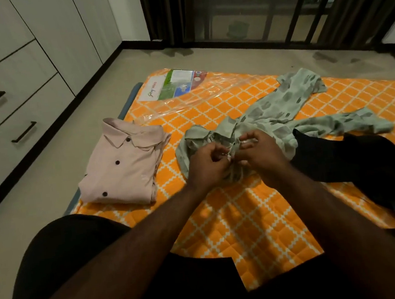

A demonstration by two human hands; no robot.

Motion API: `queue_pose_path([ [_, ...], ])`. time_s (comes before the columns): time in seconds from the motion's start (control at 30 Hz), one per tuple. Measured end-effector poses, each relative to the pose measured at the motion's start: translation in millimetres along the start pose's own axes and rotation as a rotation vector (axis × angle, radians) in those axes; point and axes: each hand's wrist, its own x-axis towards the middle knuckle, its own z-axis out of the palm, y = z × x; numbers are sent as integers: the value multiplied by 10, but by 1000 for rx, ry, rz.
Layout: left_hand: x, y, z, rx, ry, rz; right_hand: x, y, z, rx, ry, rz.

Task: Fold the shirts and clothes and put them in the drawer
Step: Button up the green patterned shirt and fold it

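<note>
Pink shirt (123, 166): folded, on mattress (235, 223). Green shirt (273, 115): unfolded mid-mattress; left hand (207, 165) and right hand (262, 152) both pinch its placket, seemingly buttoning. Dark garment (362, 164): unfolded. Drawer (21, 132): closed, nothing stowed yet

The only print I can see is on the label (173, 83) under the clear plastic at the far end of the mattress (234, 218). Its white strip carries a slanted script logo and a small red word; both are too blurred for me to read.
</note>
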Motion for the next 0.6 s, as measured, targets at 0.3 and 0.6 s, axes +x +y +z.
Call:
queue_pose_path([
  [0.3, 227, -149, 178, -114, 22, -95, 331, 303, 28, 91, 124, 65],
  [0.6, 223, -91, 115, -52, -3, -26, 316, 309, 0, 75, 73, -7],
])
